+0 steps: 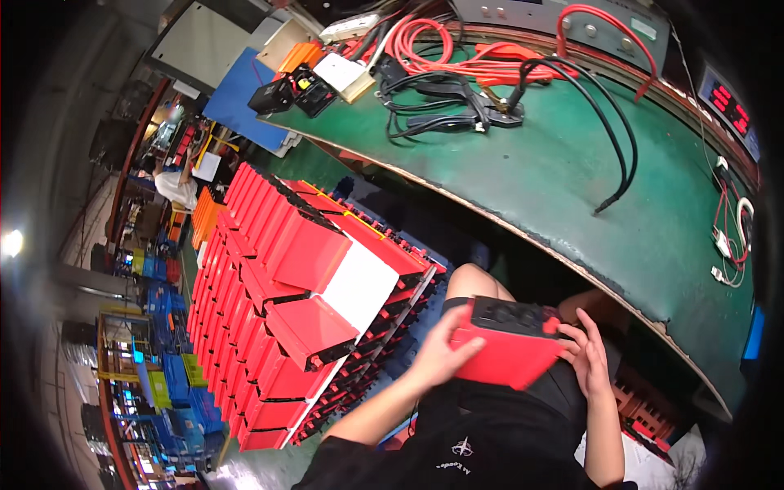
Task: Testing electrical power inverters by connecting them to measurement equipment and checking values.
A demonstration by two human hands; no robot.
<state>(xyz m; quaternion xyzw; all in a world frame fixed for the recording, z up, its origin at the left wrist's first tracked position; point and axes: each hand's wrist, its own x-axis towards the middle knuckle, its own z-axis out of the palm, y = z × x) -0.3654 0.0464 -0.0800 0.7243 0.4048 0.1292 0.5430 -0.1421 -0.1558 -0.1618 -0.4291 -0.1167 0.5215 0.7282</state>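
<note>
A red box-shaped device (510, 355) with a black end panel is held over my lap, the panel facing up and away. My left hand (445, 353) grips its left side, thumb across the red face and fingers behind. My right hand (586, 351) is at the right end, its fingers apart, fingertips at or touching a small red knob (552, 325) on the panel. Left of me rises a tall stack of similar red devices (269, 327). A white sheet (359, 282) lies among the upper ones.
A green-topped workbench (555, 180) stretches ahead and to the right. It bears black clamp cables (441, 102), red cables (425, 45), a bench instrument (572, 24) and a red digit display (727, 102). Another person (175, 186) sits at the far left, beyond the stack.
</note>
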